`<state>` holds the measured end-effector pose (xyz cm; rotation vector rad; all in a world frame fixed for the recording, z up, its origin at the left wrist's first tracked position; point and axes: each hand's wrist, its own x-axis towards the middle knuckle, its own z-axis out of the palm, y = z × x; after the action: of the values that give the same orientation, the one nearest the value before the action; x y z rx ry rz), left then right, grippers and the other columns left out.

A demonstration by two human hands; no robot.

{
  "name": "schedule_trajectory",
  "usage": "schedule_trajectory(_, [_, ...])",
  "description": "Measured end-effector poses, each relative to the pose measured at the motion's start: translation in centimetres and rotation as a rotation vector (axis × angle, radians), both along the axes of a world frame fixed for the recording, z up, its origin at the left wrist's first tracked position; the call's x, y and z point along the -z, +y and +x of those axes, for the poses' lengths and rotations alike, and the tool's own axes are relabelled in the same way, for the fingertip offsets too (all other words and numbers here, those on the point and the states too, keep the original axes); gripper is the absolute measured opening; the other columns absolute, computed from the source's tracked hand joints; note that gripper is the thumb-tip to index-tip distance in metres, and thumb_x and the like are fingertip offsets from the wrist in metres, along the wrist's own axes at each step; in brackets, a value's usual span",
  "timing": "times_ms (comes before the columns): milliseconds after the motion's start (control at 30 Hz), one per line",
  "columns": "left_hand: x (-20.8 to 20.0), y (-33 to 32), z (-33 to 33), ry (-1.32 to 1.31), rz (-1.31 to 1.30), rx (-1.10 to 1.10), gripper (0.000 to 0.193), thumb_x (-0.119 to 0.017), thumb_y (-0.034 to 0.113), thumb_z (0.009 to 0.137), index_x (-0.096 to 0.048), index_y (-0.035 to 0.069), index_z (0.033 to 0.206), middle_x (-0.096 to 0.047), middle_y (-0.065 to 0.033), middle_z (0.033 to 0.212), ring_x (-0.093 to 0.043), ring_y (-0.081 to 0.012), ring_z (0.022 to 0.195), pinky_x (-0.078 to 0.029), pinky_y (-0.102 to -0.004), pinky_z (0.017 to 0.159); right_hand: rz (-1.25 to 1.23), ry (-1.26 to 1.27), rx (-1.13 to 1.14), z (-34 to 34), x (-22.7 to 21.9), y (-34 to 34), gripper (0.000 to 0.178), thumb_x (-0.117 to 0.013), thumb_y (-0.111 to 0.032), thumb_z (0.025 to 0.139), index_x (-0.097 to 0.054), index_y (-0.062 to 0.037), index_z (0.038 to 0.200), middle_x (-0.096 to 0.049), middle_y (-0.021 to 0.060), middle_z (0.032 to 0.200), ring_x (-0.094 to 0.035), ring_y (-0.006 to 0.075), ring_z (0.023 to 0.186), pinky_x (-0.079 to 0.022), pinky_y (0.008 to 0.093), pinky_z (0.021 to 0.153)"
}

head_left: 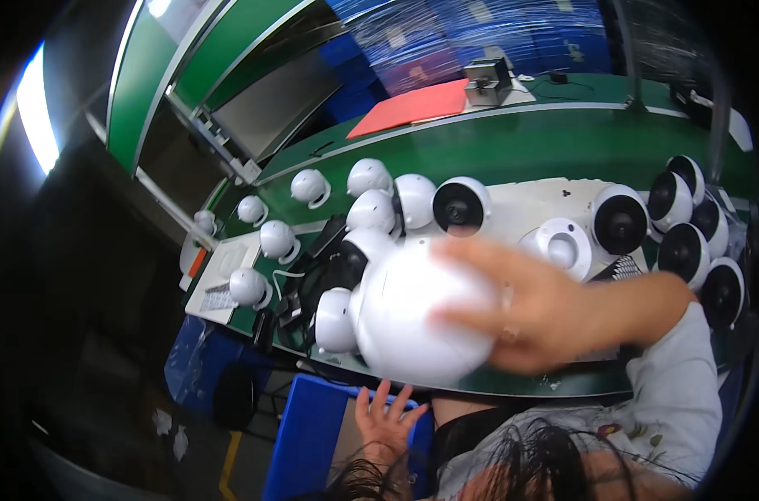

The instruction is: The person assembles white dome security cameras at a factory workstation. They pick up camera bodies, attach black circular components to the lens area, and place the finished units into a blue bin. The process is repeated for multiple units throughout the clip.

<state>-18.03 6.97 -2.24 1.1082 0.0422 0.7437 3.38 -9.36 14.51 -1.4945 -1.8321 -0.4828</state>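
Over the near edge of the green workbench, my right hand [540,305] is closed on a large white round camera [413,321]. Motion smears that hand, and its fingers lie across the right side of the smooth shell. The camera's front does not show. Below the bench edge, my left hand [385,424] is empty, palm up with fingers spread, beside a blue bin [291,434]. Close behind the held camera stand more white cameras, one with its black front [460,206] facing me. Another white body [335,321] sits just left of it.
Several black-fronted cameras [680,255] crowd the bench's right end. Smaller white cameras [277,240] stand at the left, near black adapters and cables [290,307]. A white ring-shaped part [563,249] lies mid-bench. On the back shelf are a red sheet [413,108] and a metal box [487,82].
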Motion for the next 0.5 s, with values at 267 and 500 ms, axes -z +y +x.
schedule_trajectory(267, [3.5, -0.9, -5.9, -0.171, -0.276, -0.240, 0.051, -0.041, 0.039, 0.084, -0.040, 0.006, 0.123, -0.046, -0.0157, 0.122, -0.048, -0.0333, 0.109, -0.043, -0.0458, 0.088, -0.261, -0.173, -0.589, -8.1, 8.4, 5.9, 0.051, -0.046, -0.020, 0.078, -0.036, -0.0161, 0.129, -0.034, 0.0113, 0.133, -0.041, 0.0348, 0.114, -0.042, 0.0409, 0.080])
schedule_trajectory(500, [9.5, 6.1, -13.7, 0.232, -0.575, -0.775, 0.058, -0.032, 0.048, 0.082, -0.045, 0.004, 0.118, -0.051, -0.0131, 0.117, -0.052, -0.0288, 0.105, -0.044, -0.0435, 0.087, -0.542, 0.072, -0.408, -1.3, 2.9, 3.1, 0.064, -0.069, -0.023, 0.067, -0.041, -0.0070, 0.122, -0.049, 0.0183, 0.116, -0.055, 0.0269, 0.093, -0.044, 0.0349, 0.074])
